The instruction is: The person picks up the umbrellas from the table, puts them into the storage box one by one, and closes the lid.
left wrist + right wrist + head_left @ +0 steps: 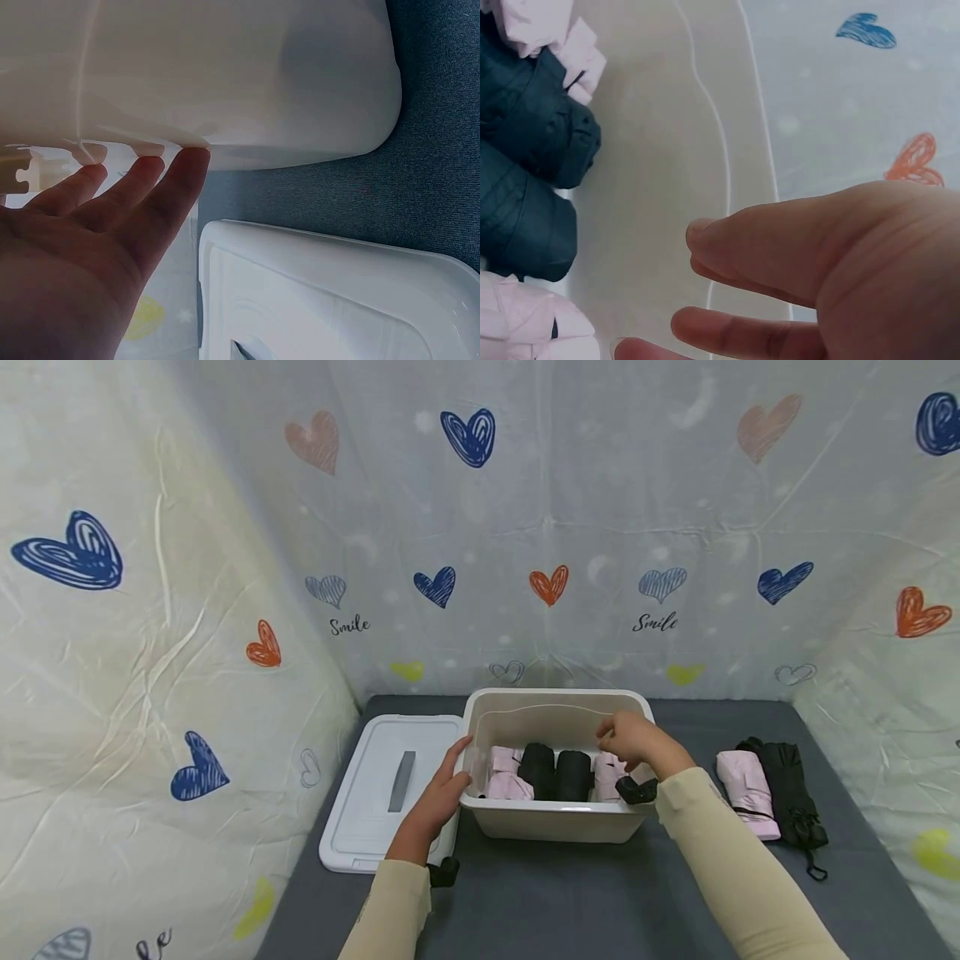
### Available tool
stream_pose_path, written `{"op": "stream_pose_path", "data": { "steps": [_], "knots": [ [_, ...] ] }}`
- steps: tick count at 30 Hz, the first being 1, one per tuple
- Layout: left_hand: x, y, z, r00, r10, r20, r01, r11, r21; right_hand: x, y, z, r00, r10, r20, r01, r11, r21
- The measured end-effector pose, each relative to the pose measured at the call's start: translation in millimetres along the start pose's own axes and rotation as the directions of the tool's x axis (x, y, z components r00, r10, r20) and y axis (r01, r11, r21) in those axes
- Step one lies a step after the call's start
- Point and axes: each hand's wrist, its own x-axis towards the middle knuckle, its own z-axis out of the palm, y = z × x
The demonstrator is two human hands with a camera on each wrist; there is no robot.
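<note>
A beige plastic storage bin (pixel 551 822) holds a row of rolled fabric bundles: a pink bundle (pixel 510 774) at the left, a black roll (pixel 537 770) and another black roll (pixel 573 775) in the middle, a second pink bundle (pixel 607 774) at the right. My left hand (pixel 437 799) is at the bin's left side; in the left wrist view its fingers (pixel 172 202) touch the outer wall, fairly straight. Over the bin's right end hovers my right hand (pixel 639 743), thumb and index close together, apart from the bundles, with nothing visible in it.
A white lid (pixel 360 810) with a grey handle lies left of the bin. To the right, a pink bundle (pixel 746 789) and a black bundle (pixel 787 789) with a cord loop lie side by side on the dark grey tabletop (pixel 555 902). Heart-printed curtains surround the table.
</note>
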Motion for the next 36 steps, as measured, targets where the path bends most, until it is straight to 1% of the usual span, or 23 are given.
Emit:
{"op": "stream_pose_path", "data": {
  "steps": [2, 5, 11, 15, 25, 32, 36],
  "knots": [
    [1.6, -3.9, 0.1, 1.0, 0.018, 0.0, -0.018, 1.0, -0.001, -2.0, 0.5, -0.3, 1.0, -0.003, 0.002, 0.003, 1.0, -0.001],
    [2.0, -5.6, 0.4, 1.0, 0.022, -0.008, -0.022, 1.0, 0.003, -4.8, 2.0, -0.9, 1.0, -0.025, 0.005, 0.025, 1.0, 0.003],
    [2.1, -6.0, 0.8, 1.0, 0.005, -0.015, -0.005, 1.0, 0.002, -12.4, 6.9, -1.9, 0.995, -0.104, 0.003, 0.104, 0.994, 0.019],
    [2.9, -5.8, 0.4, 1.0, 0.004, -0.015, -0.004, 1.0, 0.004, -18.0, 7.7, -3.1, 0.991, -0.133, -0.006, 0.133, 0.991, 0.031],
    [1.8, -4.7, 0.4, 1.0, 0.028, 0.009, -0.028, 1.0, -0.009, -32.9, 9.5, -7.8, 0.988, -0.157, 0.008, 0.156, 0.987, 0.047],
    [1.4, -5.0, 1.4, 1.0, 0.021, -0.01, -0.021, 1.0, -0.002, -41.7, 11.3, -13.5, 0.989, -0.146, 0.002, 0.146, 0.989, 0.023],
    [1.1, -4.9, 1.6, 1.0, 0.016, -0.008, -0.016, 1.0, -0.004, -46.1, 14.3, -16.3, 0.986, -0.165, -0.014, 0.165, 0.986, 0.004]
  ]
}}
